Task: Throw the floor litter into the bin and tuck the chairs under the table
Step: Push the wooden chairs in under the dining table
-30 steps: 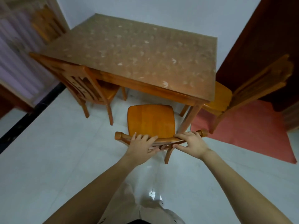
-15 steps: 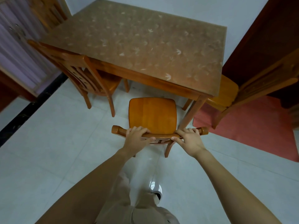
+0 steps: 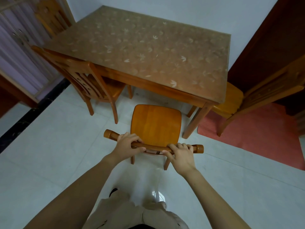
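Both hands, the left hand (image 3: 127,143) and right hand (image 3: 181,157), clamp the top rail of a wooden chair (image 3: 156,125) standing on the white tile floor (image 3: 49,154), its seat pointing toward the tabletop (image 3: 140,50), not yet beneath it.

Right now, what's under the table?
Under the table, part of the left chair seat and the right chair seat are tucked in, with bare white floor between. The tabletop hides everything further back. The held chair stands outside it.
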Available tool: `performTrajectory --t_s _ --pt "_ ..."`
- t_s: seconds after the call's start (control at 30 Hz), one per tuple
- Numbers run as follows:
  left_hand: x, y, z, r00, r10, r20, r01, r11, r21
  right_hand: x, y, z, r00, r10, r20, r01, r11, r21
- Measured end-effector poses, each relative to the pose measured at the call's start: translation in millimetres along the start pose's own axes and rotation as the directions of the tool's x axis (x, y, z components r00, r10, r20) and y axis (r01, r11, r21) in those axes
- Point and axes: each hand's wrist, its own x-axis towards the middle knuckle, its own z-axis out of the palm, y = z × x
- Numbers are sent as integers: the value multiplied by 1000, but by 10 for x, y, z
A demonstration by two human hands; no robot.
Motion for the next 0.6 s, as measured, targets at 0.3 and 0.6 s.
performTrajectory --t_s 0.3,0.6 --pt "-15 -341 -361 996 71 61 -70 997 -11 -23 -553 107 996 87 -29 -87 996 10" --pt "-38 -803 -838 976 162 146 -160 987 -31 -33 -1284 290 975 209 -72 -208 978 25"
